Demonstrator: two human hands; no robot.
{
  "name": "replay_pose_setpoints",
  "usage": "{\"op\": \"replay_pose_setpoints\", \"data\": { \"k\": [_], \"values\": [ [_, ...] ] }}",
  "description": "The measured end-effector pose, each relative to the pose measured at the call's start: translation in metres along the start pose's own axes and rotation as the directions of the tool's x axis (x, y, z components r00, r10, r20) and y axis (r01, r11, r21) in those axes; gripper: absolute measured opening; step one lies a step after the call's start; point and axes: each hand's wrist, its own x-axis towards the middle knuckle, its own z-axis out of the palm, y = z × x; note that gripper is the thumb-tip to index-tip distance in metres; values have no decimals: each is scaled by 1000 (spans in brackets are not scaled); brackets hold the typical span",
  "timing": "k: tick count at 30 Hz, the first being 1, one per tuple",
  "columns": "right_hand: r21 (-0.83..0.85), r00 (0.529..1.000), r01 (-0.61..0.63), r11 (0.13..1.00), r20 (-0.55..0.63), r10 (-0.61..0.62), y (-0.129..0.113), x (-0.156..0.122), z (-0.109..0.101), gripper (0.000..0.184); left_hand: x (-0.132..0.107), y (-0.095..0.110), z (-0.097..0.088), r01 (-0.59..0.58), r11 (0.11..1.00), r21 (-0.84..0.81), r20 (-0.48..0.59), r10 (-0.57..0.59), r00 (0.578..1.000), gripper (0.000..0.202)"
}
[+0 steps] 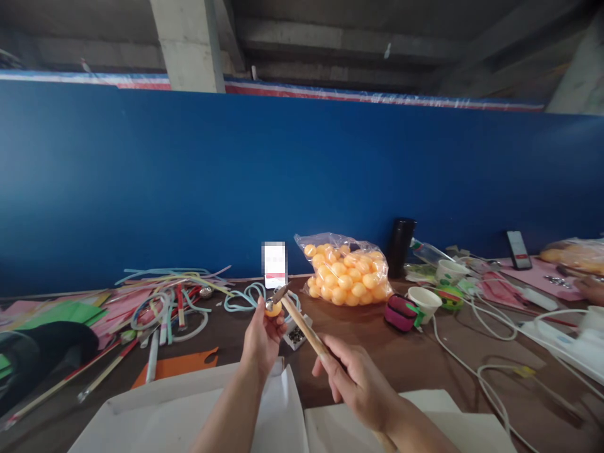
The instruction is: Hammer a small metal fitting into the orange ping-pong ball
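My left hand point(262, 336) is raised over the table with its fingers pinched on a small orange ball point(274, 308). A small hammer point(298, 319) with a wooden handle is gripped in my right hand point(355, 376), and its metal head rests against the top of the ball. Both hands hover above white sheets of card point(198, 409) at the table's near edge.
A clear bag of orange balls point(346, 270) lies behind the hands, with a small box of metal bits point(296, 336) nearer. Coloured strips and tubes point(170, 296) lie left; a black cylinder point(401, 246), paper cups, a pink case point(400, 313) and white cables lie right. Another person's hand point(591, 288) shows far right.
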Motion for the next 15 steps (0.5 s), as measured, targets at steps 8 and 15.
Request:
{"op": "replay_pose_setpoints", "data": {
  "k": [8, 15],
  "values": [
    [-41, 1000, -7, 999, 11, 8, 2, 1, 1, 27, 0, -1, -2, 0, 1000, 19, 9, 0, 1000, 29],
    [-62, 1000, -14, 998, 16, 15, 2, 1, 0, 29, 1, -1, -3, 0, 1000, 19, -5, 0, 1000, 29]
  ]
}}
